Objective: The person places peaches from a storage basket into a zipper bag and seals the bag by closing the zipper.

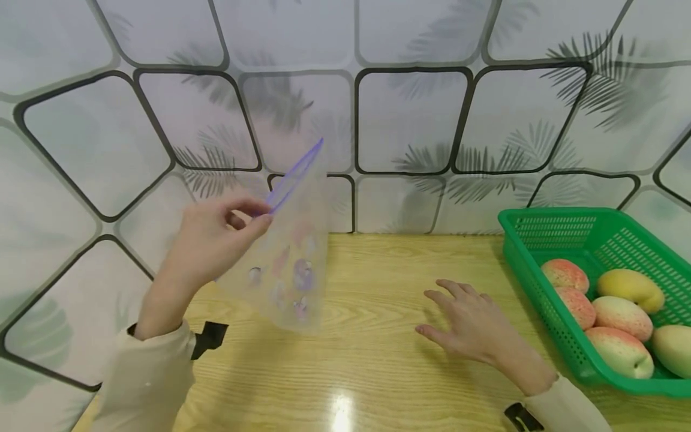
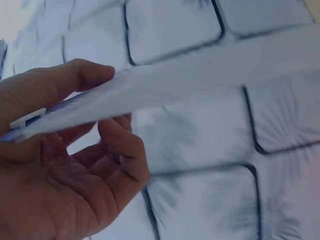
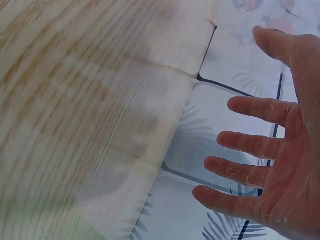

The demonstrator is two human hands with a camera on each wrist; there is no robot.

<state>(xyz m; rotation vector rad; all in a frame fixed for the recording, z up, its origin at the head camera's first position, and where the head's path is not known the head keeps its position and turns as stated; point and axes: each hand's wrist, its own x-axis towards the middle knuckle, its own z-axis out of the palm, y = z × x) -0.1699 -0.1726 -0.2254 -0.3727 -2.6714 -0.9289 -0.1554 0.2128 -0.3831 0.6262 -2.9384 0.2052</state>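
Note:
A translucent zip bag (image 1: 310, 252) with a purple zip edge and small printed figures hangs tilted above the table. My left hand (image 1: 213, 240) pinches it by the purple edge between thumb and fingertips. In the left wrist view the bag (image 2: 185, 85) appears nearly edge-on, with a small white slider (image 2: 27, 119) near the base of the thumb. My right hand (image 1: 469, 321) hovers over the wooden table to the right of the bag, holding nothing. Its fingers are spread and fairly straight in the right wrist view, palm (image 3: 290, 195) visible.
At the right stands a green perforated basket (image 1: 556, 324) with several peaches (image 1: 621, 318) and a yellow mango-like fruit (image 1: 630, 289) inside. The wooden table (image 1: 378, 360) meets a patterned wall covering (image 1: 410, 120) at the back.

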